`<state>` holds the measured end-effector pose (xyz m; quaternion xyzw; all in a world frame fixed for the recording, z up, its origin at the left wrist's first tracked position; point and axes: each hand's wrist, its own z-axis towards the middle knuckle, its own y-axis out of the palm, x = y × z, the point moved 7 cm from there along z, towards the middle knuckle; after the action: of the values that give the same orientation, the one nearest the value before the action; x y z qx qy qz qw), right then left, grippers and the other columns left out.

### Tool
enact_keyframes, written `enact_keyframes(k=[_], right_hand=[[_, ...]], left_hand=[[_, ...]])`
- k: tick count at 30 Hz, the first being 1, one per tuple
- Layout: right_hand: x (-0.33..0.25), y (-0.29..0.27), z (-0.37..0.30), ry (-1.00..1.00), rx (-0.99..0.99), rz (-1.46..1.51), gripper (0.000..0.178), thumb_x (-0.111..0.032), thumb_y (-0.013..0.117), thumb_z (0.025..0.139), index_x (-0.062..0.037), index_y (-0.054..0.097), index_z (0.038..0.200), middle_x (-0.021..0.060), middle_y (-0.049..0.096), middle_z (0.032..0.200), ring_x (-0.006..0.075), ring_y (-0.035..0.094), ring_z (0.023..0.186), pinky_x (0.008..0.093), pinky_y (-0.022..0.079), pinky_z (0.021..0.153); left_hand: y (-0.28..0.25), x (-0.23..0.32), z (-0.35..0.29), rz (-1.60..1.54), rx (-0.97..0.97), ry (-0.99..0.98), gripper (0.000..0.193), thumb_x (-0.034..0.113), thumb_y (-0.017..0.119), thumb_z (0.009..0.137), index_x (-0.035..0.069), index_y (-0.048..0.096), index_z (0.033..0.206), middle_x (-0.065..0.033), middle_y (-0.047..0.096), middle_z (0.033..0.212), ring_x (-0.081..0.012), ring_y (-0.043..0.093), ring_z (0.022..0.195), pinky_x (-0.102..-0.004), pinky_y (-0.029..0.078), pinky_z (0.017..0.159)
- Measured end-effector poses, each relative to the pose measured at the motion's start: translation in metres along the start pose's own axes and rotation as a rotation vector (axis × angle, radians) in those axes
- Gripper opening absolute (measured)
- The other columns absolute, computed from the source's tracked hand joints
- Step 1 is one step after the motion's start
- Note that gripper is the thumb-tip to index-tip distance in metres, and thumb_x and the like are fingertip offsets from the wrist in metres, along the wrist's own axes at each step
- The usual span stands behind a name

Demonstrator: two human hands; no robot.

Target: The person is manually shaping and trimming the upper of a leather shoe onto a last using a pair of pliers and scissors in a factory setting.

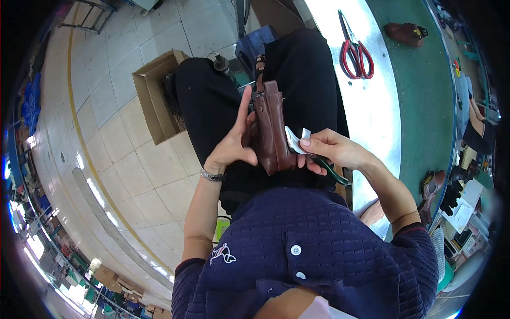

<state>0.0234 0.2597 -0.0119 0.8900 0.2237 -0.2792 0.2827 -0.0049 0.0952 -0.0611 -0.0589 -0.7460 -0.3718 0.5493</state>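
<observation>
As I monitor the head view, the brown leather piece [271,133] lies on the lap [305,61], long axis running waist edge toward knee edge | left hand [234,144]: spread wide at its left, contact unclear | right hand [333,149]: nearer its waist end, gripping a green-handled tool [333,173].

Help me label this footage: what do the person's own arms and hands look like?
The left hand and right hand are gloveless. A silver-toned bracelet or watchband circles the left wrist. Short, textured navy sleeves edged in dark red leave the forearms bare.
</observation>
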Motion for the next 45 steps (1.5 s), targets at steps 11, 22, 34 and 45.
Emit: enact_keyframes(k=[11, 22, 34, 45], right_hand=[[0.009, -0.003, 0.012, -0.076, 0.077, -0.116, 0.054, -0.051, 0.049, 0.099, -0.0027, 0.064, 0.080, -0.0001, 0.054, 0.060, 0.0087, 0.054, 0.053, 0.0233, 0.043, 0.052], [-0.016, 0.000, 0.013, -0.307, 0.305, -0.619, 0.056, -0.043, 0.046, 0.101, -0.0007, 0.059, 0.067, 0.0042, 0.053, 0.051, 0.0133, 0.054, 0.044, 0.0272, 0.041, 0.045], [-0.022, 0.000, 0.019, -0.017, 0.213, -0.384, 0.066, -0.051, 0.042, 0.101, -0.0031, 0.054, 0.057, 0.0039, 0.052, 0.048, 0.0127, 0.054, 0.043, 0.0282, 0.044, 0.048], [-0.022, -0.011, 0.021, -0.114, 0.357, -0.329, 0.062, -0.049, 0.045, 0.101, -0.0017, 0.058, 0.063, 0.0019, 0.051, 0.049, 0.0099, 0.052, 0.043, 0.0259, 0.041, 0.046]], left_hand=[[0.010, 0.007, 0.009, 0.113, 0.475, 0.028, 0.051, 0.053, 0.060, 0.092, 0.006, 0.050, 0.109, -0.0006, 0.052, 0.085, -0.0085, 0.048, 0.080, -0.0248, 0.042, 0.076], [0.006, -0.002, 0.011, 0.190, 0.494, 0.012, 0.044, 0.050, 0.047, 0.098, 0.007, 0.055, 0.105, -0.0034, 0.049, 0.089, -0.0134, 0.043, 0.086, -0.0275, 0.037, 0.080], [0.002, 0.004, 0.020, 0.122, 0.548, 0.013, 0.044, 0.047, 0.046, 0.100, 0.004, 0.057, 0.101, -0.0016, 0.051, 0.084, -0.0098, 0.045, 0.078, -0.0247, 0.039, 0.073], [-0.008, 0.007, 0.033, 0.075, 0.536, 0.069, 0.043, 0.045, 0.049, 0.099, 0.003, 0.058, 0.100, -0.0008, 0.055, 0.081, -0.0073, 0.048, 0.072, -0.0237, 0.040, 0.067]])
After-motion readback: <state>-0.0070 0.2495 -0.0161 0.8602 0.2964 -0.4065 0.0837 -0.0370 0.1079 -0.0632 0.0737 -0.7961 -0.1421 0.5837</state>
